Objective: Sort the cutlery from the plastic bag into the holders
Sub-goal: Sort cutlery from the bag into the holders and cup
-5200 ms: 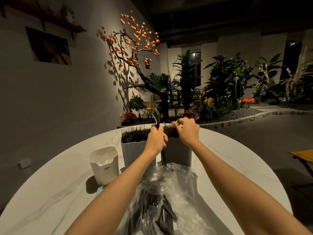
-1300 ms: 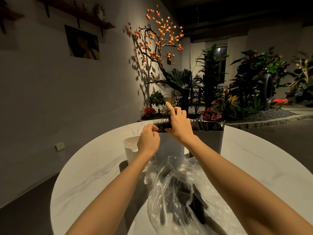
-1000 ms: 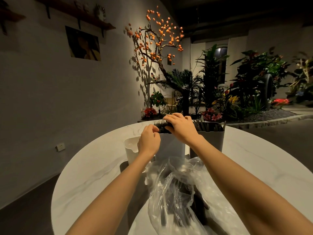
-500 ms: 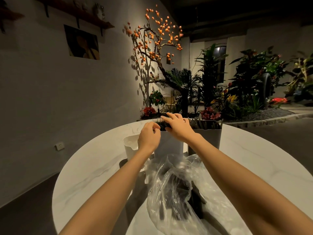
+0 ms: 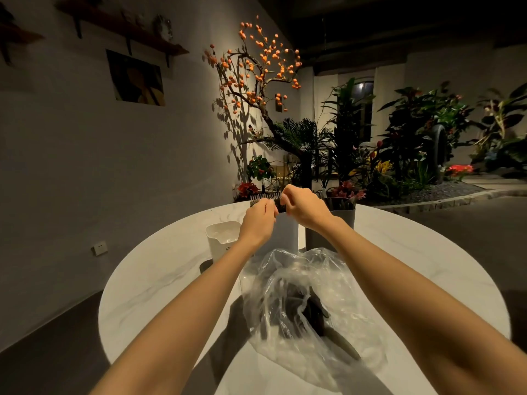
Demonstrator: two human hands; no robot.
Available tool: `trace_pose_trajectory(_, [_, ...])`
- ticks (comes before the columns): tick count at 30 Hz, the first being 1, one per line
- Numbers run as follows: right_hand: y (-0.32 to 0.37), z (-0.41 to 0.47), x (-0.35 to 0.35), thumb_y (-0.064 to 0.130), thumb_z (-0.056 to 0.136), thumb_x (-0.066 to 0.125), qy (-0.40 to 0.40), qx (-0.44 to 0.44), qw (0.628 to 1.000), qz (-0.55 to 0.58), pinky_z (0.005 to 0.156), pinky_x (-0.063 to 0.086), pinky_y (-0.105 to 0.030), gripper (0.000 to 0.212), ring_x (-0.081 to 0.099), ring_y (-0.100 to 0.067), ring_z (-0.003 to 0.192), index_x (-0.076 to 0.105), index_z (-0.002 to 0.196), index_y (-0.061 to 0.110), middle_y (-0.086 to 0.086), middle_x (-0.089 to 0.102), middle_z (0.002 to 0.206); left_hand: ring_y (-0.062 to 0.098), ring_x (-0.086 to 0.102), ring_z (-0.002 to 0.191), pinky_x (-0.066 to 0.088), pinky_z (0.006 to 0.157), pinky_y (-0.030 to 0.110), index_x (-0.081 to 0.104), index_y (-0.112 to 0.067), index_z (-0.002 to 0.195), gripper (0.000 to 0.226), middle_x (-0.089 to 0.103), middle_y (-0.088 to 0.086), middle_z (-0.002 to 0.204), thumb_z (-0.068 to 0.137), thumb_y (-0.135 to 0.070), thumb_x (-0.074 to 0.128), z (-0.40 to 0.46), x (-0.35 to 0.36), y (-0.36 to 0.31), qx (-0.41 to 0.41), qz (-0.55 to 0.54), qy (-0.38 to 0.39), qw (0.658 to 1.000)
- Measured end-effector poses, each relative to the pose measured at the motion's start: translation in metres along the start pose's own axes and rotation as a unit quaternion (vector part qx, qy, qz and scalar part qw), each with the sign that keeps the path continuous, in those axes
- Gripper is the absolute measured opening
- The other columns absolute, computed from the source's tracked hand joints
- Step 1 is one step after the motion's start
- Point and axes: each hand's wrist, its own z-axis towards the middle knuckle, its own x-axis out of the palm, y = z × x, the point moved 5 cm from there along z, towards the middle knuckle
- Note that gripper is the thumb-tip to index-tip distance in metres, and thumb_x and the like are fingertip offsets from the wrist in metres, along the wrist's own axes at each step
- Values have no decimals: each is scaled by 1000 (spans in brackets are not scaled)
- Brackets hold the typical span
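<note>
Both hands work at the top of the pale grey rectangular cutlery holder [image 5: 281, 232], which stands at the far side of the round white marble-patterned table [image 5: 159, 280]. The left hand [image 5: 258, 220] has its fingers curled in against the near rim of that holder, just beside the row of dark fork tines [image 5: 261, 198] standing up out of it; whether it pinches a piece or only steadies the rim cannot be told. The right hand [image 5: 306, 208] sits just right of it, fingers bent and gathered at the same rim, thumb and forefinger close together as if nipping a handle, though the piece itself is hidden.

A second, darker grey holder [image 5: 343, 220] stands right of the first, partly behind the right wrist, with cutlery ends showing above its rim. A small white plastic cup [image 5: 221, 238] stands left of the holders.

The rest of the cutlery [image 5: 309, 309] lies near, in the crumpled clear plastic bag [image 5: 291, 280] between the forearms, well apart from both hands. Its dark pieces run roughly near-to-far, tilted to the right. The bag lies nearer the right forearm, so the right hand probably has the shorter pull back.
</note>
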Motion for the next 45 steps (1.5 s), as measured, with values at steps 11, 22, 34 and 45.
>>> trace_pose_trajectory(11, [-4, -63, -8, 30, 102, 34, 33, 42, 999, -1, 70, 43, -38, 22, 59, -27, 85, 51, 96, 17, -7, 65, 94, 25, 51, 67, 48, 76, 55, 49, -18, 64, 39, 53, 2, 62, 100, -21, 34, -51, 20, -16, 19, 8, 51, 998])
trace_pose_trajectory(22, [-19, -112, 6, 25, 101, 38, 70, 79, 994, 4, 75, 53, -41, 20, 63, -24, 81, 53, 91, 18, -7, 65, 93, 21, 50, 64, 51, 72, 49, 49, -16, 67, 38, 52, 2, 63, 103, -24, 37, -96, 38, -9, 10, 13, 78, 997])
trace_pose_trajectory(34, [-31, -149, 50, -7, 93, 46, 246, 136, 960, 12, 98, 47, -37, 42, 55, -33, 118, 47, 135, -3, -20, 55, 132, 18, 58, 94, 48, 82, 31, 68, -22, 80, 30, 63, -3, 85, 83, -51, 63, -131, 51, 32, -21, 301, 130, 945])
trace_pose_trajectory(45, [-63, -154, 55, 14, 95, 49, 124, 205, 970, -46, 98, 39, -42, 37, 39, -34, 125, 44, 129, 3, -19, 49, 133, 23, 39, 112, 21, 83, 20, 49, -17, 80, 35, 48, 6, 117, 73, 16, 52, -138, 19, 33, 43, 137, -35, 989])
